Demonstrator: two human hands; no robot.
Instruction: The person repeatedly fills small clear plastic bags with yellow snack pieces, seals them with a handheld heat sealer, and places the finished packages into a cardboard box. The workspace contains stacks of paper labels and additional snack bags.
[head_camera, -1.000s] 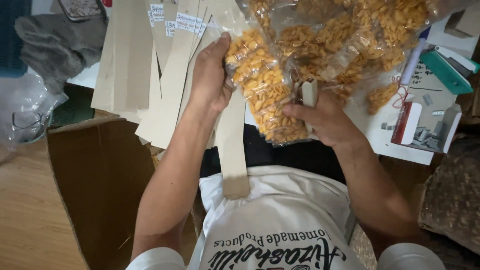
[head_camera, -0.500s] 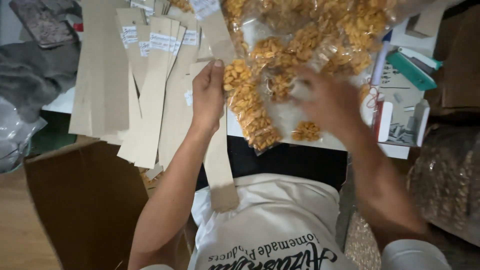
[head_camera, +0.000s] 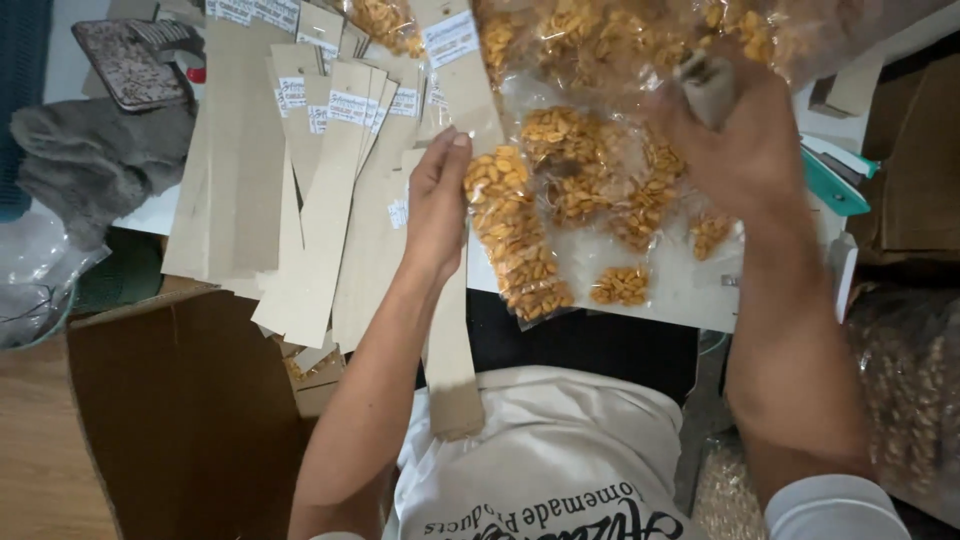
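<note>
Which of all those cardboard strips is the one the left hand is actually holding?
The long cardboard strip under the left hand. It runs from the snack bags down to the person's lap, apart from the fanned pile of strips lying to its left.

Your right hand (head_camera: 735, 130) is motion-blurred, so you can't tell what its fingers pinch. The snack bags (head_camera: 600, 60) run off the top edge, and your left hand (head_camera: 437, 205) hides part of the cardboard strip (head_camera: 452, 350).

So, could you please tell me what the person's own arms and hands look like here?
Both hands, the left hand and the right hand, are bare: no gloves, and no rings or watch that I can see. The forearms are uncovered too. A short white sleeve covers the right upper arm, part of a white printed T-shirt.
</note>
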